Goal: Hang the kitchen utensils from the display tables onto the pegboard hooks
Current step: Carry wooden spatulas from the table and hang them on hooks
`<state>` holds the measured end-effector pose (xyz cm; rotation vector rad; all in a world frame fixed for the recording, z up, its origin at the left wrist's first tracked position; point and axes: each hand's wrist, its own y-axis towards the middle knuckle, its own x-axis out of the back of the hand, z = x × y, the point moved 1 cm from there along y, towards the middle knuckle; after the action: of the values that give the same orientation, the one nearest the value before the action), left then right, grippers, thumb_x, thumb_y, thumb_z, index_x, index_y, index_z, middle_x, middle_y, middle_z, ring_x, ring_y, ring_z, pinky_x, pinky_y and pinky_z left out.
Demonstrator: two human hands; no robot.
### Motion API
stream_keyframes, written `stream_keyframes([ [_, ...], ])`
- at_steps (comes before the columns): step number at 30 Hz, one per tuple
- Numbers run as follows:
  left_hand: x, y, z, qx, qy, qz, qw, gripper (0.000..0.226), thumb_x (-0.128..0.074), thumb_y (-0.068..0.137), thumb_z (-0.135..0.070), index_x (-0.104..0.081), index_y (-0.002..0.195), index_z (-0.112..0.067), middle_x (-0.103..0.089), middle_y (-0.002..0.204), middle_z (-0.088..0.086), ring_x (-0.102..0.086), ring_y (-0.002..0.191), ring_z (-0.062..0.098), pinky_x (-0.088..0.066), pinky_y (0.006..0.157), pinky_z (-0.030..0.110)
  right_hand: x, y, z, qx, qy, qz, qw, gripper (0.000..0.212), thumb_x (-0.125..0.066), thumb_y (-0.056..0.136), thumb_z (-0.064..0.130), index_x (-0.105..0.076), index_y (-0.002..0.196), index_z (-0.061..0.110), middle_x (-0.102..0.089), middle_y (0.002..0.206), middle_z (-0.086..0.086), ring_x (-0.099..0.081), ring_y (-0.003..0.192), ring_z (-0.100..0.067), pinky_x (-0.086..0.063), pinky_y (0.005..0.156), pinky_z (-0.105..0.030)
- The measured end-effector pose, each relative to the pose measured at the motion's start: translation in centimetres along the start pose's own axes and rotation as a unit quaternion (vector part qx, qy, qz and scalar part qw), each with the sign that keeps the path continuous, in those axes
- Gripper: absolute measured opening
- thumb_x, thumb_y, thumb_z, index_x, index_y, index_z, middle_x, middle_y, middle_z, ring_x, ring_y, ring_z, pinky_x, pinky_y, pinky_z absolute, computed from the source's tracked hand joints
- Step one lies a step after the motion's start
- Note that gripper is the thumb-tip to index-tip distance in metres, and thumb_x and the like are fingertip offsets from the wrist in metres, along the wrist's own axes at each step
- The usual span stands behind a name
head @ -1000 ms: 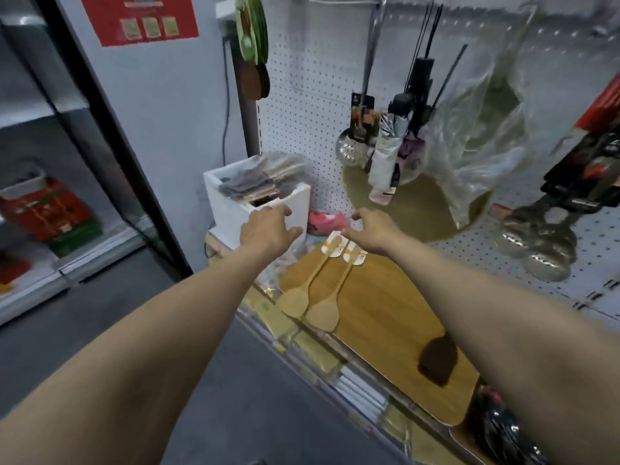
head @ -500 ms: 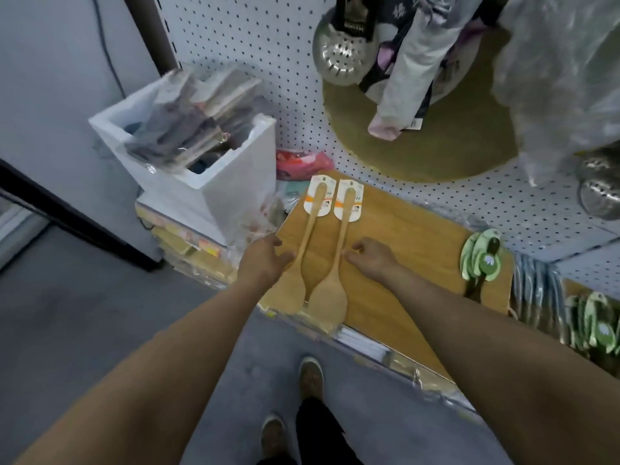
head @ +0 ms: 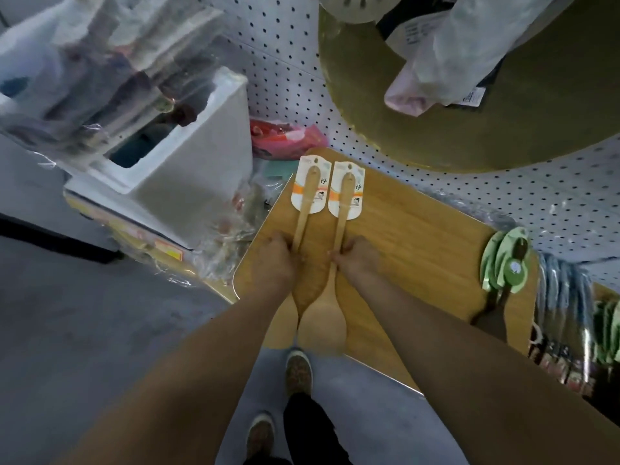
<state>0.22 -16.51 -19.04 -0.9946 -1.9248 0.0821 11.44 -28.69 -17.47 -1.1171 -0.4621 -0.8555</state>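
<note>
The left spatula [head: 304,209] and the right spatula [head: 323,318] lie side by side on the wooden worktop [head: 419,236], with their carded handle ends towards the pegboard [head: 285,62]. The first is gripped at mid-handle by the left hand [head: 276,260] and the second is pinched there by the right hand [head: 359,260]. Both are judged light, stiff and rather smooth, so a mid-handle hold should be enough if the card holes are left free. The blades reach the front edge, and room is narrowed by the white box [head: 201,169] at the left and the round board [head: 469,129] above.
</note>
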Motion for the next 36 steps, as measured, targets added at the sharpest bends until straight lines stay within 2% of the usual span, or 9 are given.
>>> stream_keyframes([
  [4, -0.2, -0.2, 0.9, 0.01, -0.002, 0.015, 1.0, 0.01, -0.068, 0.085, -0.02, -0.064, 0.093, -0.016, -0.066, 0.087, 0.0, -0.062, 0.084, 0.024, -0.049, 0.069, 0.036, -1.1, -0.9, -1.1, -0.016, 0.035, 0.002, 0.999, 0.021, -0.073, 0.082, 0.039, -0.067, 0.085, 0.02, -0.066, 0.079, 0.004, -0.065, 0.082, -0.018, -0.042, 0.054, -0.026],
  [8, 0.2, -4.3, 1.7, 0.063, -0.148, 0.049, 0.986, 0.017, -0.077, 0.082, -0.017, -0.062, 0.089, -0.016, -0.062, 0.083, -0.001, -0.058, 0.079, 0.02, -0.048, 0.072, 0.033, -1.2, -4.9, -4.2, -0.053, 0.213, -0.002, 0.976, 0.017, -0.076, 0.086, 0.031, -0.063, 0.081, 0.023, -0.065, 0.081, 0.003, -0.068, 0.088, -0.023, -0.058, 0.085, -0.039],
  [10, 0.0, -7.9, 2.2, 0.066, -0.22, 0.04, 0.972, 0.017, -0.077, 0.083, -0.013, -0.061, 0.088, -0.011, -0.063, 0.083, 0.003, -0.06, 0.079, 0.022, -0.051, 0.074, 0.035, -0.7, -7.8, -6.3, -0.061, 0.309, -0.006, 0.949, 0.018, -0.08, 0.085, 0.023, -0.063, 0.079, 0.021, -0.07, 0.087, -0.002, -0.07, 0.092, -0.028, -0.058, 0.089, -0.046],
  [14, -0.7, -15.8, 1.2, 0.078, -0.352, 0.071, 0.93, 0.014, -0.066, 0.092, -0.007, -0.057, 0.098, 0.003, -0.066, 0.082, 0.018, -0.065, 0.064, 0.021, -0.053, 0.053, 0.025, 1.5, -15.4, -10.0, -0.058, 0.448, -0.039, 0.891, 0.019, -0.074, 0.091, 0.01, -0.06, 0.078, 0.012, -0.061, 0.074, -0.003, -0.061, 0.072, -0.02, -0.058, 0.065, -0.031],
  [16, -0.8, -19.4, -0.6, 0.075, -0.393, 0.089, 0.912, 0.011, -0.065, 0.094, -0.004, -0.056, 0.098, 0.0, -0.069, 0.085, 0.019, -0.065, 0.057, 0.015, -0.051, 0.048, 0.021, 2.9, -19.2, -11.9, -0.065, 0.504, -0.072, 0.859, 0.014, -0.07, 0.094, 0.011, -0.061, 0.084, 0.007, -0.056, 0.071, -0.004, -0.056, 0.065, -0.016, -0.053, 0.05, -0.022],
  [18, -0.6, -22.5, -2.8, 0.055, -0.429, 0.104, 0.896, 0.013, -0.064, 0.094, -0.004, -0.053, 0.095, -0.009, -0.07, 0.089, 0.02, -0.063, 0.057, 0.015, -0.049, 0.048, 0.022, 4.3, -22.6, -14.0, -0.089, 0.552, -0.105, 0.822, 0.011, -0.068, 0.095, 0.014, -0.063, 0.091, 0.005, -0.057, 0.07, -0.004, -0.054, 0.062, -0.015, -0.051, 0.049, -0.021],
  [23, -0.8, -29.4, -9.0, -0.033, -0.409, 0.139, 0.901, 0.014, -0.066, 0.094, -0.019, -0.055, 0.094, -0.011, -0.076, 0.086, 0.008, -0.062, 0.052, 0.009, -0.049, 0.051, 0.028, 8.8, -29.2, -18.7, -0.103, 0.631, -0.186, 0.746, 0.012, -0.071, 0.094, 0.023, -0.073, 0.085, 0.015, -0.068, 0.074, -0.002, -0.063, 0.073, -0.02, -0.053, 0.068, -0.033],
  [29, -3.7, -39.0, -16.6, -0.097, -0.4, 0.204, 0.888, 0.019, -0.066, 0.095, -0.021, -0.055, 0.082, -0.014, -0.076, 0.079, 0.006, -0.066, 0.057, 0.012, -0.05, 0.05, 0.026, 15.5, -35.8, -26.2, -0.079, 0.687, -0.264, 0.672, 0.013, -0.071, 0.094, 0.025, -0.077, 0.098, 0.014, -0.069, 0.073, 0.001, -0.061, 0.066, -0.016, -0.051, 0.058, -0.03],
  [36, -11.3, -52.2, -25.4, -0.174, -0.405, 0.267, 0.857, 0.015, -0.067, 0.094, -0.02, -0.057, 0.089, -0.009, -0.076, 0.078, 0.009, -0.064, 0.054, 0.012, -0.049, 0.046, 0.022, 24.1, -43.6, -39.3, -0.036, 0.722, -0.336, 0.604, 0.012, -0.069, 0.095, 0.023, -0.075, 0.104, 0.017, -0.068, 0.072, 0.002, -0.06, 0.062, -0.014, -0.051, 0.057, -0.027],
])
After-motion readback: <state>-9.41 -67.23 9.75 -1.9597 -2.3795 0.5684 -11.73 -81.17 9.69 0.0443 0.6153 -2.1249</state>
